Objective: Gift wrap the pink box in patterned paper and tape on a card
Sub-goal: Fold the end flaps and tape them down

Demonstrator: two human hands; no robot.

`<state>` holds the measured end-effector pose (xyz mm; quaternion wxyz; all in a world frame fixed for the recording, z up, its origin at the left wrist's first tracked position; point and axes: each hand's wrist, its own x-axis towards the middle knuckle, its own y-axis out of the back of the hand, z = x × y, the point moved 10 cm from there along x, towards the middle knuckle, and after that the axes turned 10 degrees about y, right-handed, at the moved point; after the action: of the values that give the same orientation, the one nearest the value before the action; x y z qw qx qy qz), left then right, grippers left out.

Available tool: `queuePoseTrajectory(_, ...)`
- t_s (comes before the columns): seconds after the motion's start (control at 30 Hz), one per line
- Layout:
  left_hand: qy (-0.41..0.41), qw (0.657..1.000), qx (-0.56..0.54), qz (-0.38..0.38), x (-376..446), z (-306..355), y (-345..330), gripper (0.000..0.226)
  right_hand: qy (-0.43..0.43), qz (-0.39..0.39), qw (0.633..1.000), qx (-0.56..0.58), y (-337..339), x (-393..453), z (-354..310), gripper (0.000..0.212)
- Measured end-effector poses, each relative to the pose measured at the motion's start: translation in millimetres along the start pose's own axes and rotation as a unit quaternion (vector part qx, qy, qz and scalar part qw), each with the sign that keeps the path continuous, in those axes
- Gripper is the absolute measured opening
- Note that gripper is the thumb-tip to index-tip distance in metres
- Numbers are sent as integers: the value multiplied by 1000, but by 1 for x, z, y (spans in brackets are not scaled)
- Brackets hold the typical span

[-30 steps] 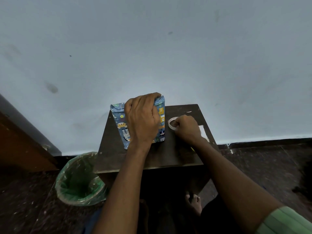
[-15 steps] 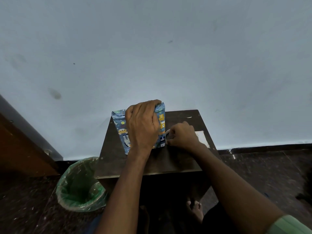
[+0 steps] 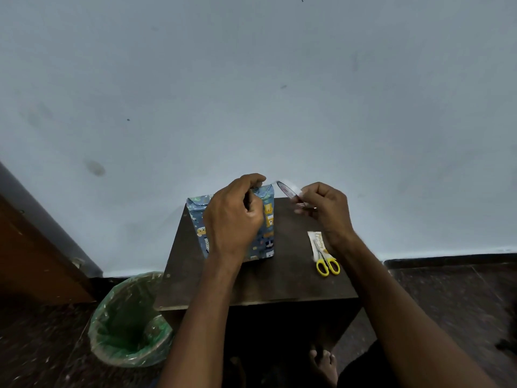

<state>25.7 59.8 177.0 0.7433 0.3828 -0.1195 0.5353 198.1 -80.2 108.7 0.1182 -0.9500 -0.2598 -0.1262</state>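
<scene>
The wrapped box [image 3: 237,228], covered in blue patterned paper with yellow cartoon figures, stood upright on the dark desk [image 3: 279,287], toward the desk's back left part and close to the wall [image 3: 251,79]. Its long axis ran vertically, with the folded top end pointing up and its broad printed face turned toward the person.

The left hand [image 3: 233,217] lay over that face, its fingers [image 3: 253,180] curled over the box's top edge and gripping it. To the right of the box and level with its top, the right hand [image 3: 324,205] was raised off the desk, its fingers pinching a roll of clear tape [image 3: 286,190]. A thin strip seemed to run from the roll toward the box's top corner, though it was too faint to be sure.

On the desk, right of the box and well apart from it, lay a small pale card [image 3: 317,242] with its long axis running front to back. Yellow-handled scissors [image 3: 326,261] rested partly on the card, handles toward the person.

On the floor, left of the desk, stood a bin lined with a green bag [image 3: 128,320].
</scene>
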Motion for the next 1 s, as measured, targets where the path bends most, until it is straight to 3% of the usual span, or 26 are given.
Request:
queuePoseTrajectory(0.1, 45, 998, -42, -22, 6, -5, 2, 34, 167, -21, 982, -84, -16, -21, -39, 6)
queuePoseTrajectory(0.2, 89, 988, -114, -49, 12, -13, 1, 26, 377, -38, 902, -206, -39, -53, -73, 12)
queuePoseTrajectory(0.27, 130, 973, -175, -74, 15, -19, -1, 23, 439, -38, 866, -237, -49, -64, -80, 13)
queuePoseTrajectory(0.47, 171, 949, -219, -151, 16, -18, -4, 45, 456, -18, 845, -278, -54, -66, -71, 9)
queuePoseTrajectory(0.63, 180, 940, -242, -158, 18, -19, -3, 8, 464, -16, 828, -313, -58, -65, -68, 7)
queuePoseTrajectory(0.77, 186, 945, -222, -150, 19, -22, -6, 2, 465, -7, 821, -331, -59, -69, -69, 8)
queuePoseTrajectory(0.9, 196, 943, -219, -157, 20, -25, -7, 3, 438, 50, 834, -332, -51, -70, -83, 29)
queuePoseTrajectory(1.0, 199, 941, -218, -167, 18, -22, -7, 4, 421, 8, 842, -336, -58, -63, -82, 43)
